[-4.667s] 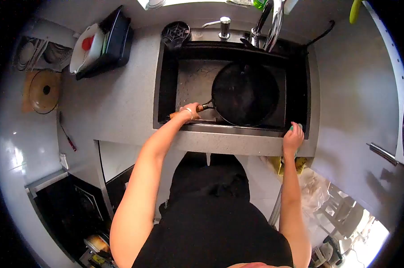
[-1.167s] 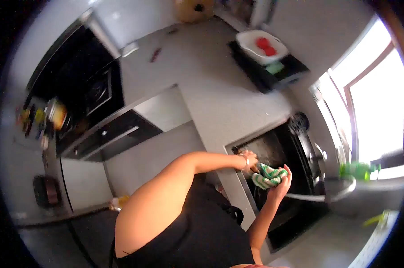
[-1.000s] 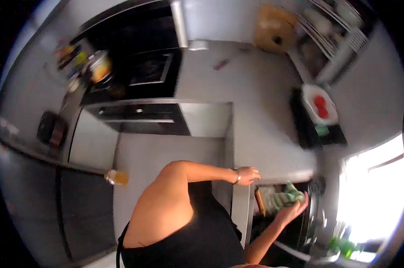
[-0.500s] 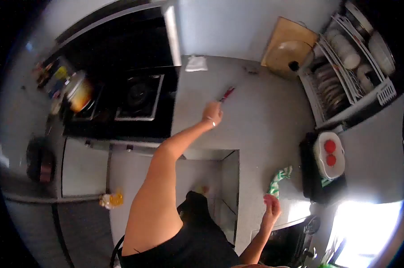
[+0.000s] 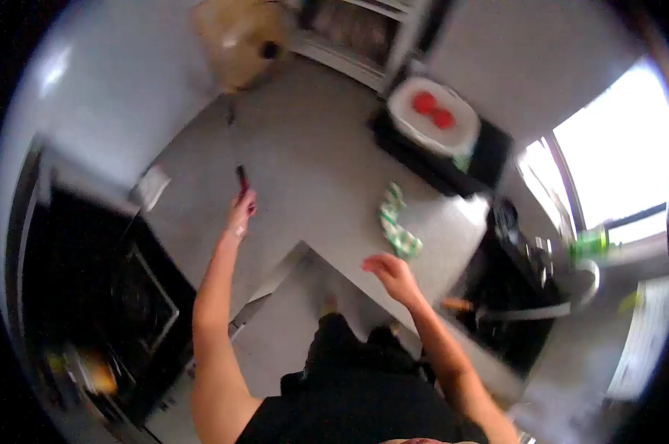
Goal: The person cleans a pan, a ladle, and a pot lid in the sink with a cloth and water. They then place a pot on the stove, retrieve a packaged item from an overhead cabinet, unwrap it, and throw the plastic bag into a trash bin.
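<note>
My left hand point(image 5: 241, 210) is closed around a slim red-and-black tool point(image 5: 242, 180) above the grey countertop point(image 5: 297, 140). The tool points toward the back wall; blur hides its exact kind. My right hand point(image 5: 394, 275) is over the counter's front edge, fingers stretched to the left and nothing visible in them. Just beyond it lies a crumpled green-and-white striped cloth point(image 5: 391, 222). Whether the fingers touch the cloth, I cannot tell.
A white basin point(image 5: 460, 122) with two red round items point(image 5: 432, 111) stands on a black stand at the back right. A dish rack point(image 5: 342, 59) and a wooden board point(image 5: 223, 44) are at the back. Left is a black stove point(image 5: 112, 251); right, a sink with a faucet point(image 5: 582, 292).
My view has swung to the right, bringing the sink and window further in. My left hand still holds the tool. My right hand now shows stretched fingers beside the cloth.
</note>
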The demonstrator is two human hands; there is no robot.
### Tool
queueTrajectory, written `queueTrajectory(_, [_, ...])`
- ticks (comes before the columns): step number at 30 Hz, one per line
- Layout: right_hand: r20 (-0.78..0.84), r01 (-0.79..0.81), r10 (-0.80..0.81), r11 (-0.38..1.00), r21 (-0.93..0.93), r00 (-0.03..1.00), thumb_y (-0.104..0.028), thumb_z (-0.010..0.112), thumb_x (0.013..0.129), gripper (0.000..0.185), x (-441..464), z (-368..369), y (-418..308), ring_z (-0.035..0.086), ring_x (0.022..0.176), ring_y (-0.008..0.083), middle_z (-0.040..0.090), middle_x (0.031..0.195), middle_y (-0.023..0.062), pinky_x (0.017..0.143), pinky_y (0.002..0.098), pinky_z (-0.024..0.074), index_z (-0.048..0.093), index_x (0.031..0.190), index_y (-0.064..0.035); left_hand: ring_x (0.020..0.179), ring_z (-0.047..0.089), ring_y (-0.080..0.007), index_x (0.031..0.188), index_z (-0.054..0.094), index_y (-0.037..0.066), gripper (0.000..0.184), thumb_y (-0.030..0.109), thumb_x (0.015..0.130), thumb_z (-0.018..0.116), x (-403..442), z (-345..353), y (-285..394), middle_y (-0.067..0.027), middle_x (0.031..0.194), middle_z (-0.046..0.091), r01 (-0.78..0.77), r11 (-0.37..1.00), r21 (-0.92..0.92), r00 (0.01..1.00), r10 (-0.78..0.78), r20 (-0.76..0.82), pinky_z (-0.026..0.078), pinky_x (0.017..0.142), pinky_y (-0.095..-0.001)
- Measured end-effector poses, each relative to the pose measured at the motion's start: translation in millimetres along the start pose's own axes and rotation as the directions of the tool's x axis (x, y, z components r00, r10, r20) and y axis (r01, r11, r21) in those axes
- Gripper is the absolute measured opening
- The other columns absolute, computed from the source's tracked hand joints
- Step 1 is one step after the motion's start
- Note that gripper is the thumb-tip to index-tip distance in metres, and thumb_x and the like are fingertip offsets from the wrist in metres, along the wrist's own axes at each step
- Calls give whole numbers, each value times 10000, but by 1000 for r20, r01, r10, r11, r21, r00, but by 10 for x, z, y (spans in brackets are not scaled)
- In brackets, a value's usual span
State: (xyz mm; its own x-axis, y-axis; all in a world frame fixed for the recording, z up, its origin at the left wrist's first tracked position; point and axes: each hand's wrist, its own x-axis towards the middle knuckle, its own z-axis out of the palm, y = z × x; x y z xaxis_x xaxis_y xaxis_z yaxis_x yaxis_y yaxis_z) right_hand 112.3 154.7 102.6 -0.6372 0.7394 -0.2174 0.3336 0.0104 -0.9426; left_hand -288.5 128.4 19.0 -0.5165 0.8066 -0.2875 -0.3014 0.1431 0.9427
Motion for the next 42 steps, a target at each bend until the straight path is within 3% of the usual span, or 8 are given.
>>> queueTrajectory(3, [128,-2,-12,993,114,992,-200,540,906,325,72,122,-291,597,986,197,633,1051,128,873,311,464,559,1158,5,729,430,-93,954,514,69,164,230,931,532,-995,516,134,6,819,483,108,949,-296,964,-28,263,360,648,-238])
queueTrajectory(11, [177,166,-236,926,340,955,-189,536,899,306,-807,-193,-139,584,864,190,612,963,122,772,337,487,483,1118,18,898,563,-152,1053,540,-8,252,174,884,582,-2723,1841,-202,-82,942,590,-66,913,402,733,-229,641,450,773,-288])
queueTrajectory(15, [-151,110,-79,971,211,985,-139,539,878,219,-1885,-707,359,584,832,188,586,875,112,714,323,479,459,1013,12,808,596,-169,939,612,-5,181,148,843,610,-2730,2713,-187,-109,889,617,-728,644,234,226,-98,969,472,724,-298])
queueTrajectory(22, [-728,-129,287,955,267,622,-101,545,853,358,-4093,-1317,1132,423,715,92,450,804,24,641,243,399,458,1190,-21,864,578,-258,1044,610,36,319,235,797,644,-2713,4719,-1454,-138,911,585,-780,561,278,65,-369,927,468,779,-354])
queueTrajectory(25, [-807,-311,366,920,239,464,-114,534,853,276,-4742,-1354,1335,405,629,109,437,715,38,575,257,382,496,1106,-8,1083,508,-343,1233,502,107,595,357,726,691,-2715,5311,-2520,-170,1127,542,-875,224,430,267,-516,814,414,928,-412])
queueTrajectory(30, [-802,-385,526,828,408,283,-114,553,841,240,-5387,-1160,1683,442,560,109,468,653,38,518,262,385,515,1041,13,1092,563,-301,1171,522,152,532,295,702,728,-2869,5663,-3217,-141,1138,602,-751,-51,658,519,-662,541,451,882,-436])
queueTrajectory(35, [-806,-378,560,801,465,194,-107,563,846,321,-5709,-1349,1843,455,518,71,488,642,-2,475,229,380,512,1131,31,951,634,-299,993,653,68,293,199,732,666,-3050,5810,-2703,-141,991,662,-813,-109,571,508,-611,607,501,810,-395])
queueTrajectory(42, [-802,-563,437,811,155,408,-124,559,802,364,-5769,-2311,1905,572,665,214,588,751,163,627,331,456,551,1146,-5,628,632,-217,809,657,7,215,182,684,655,-3183,5963,-1556,-120,717,643,-756,-102,647,419,-834,358,492,561,-344])
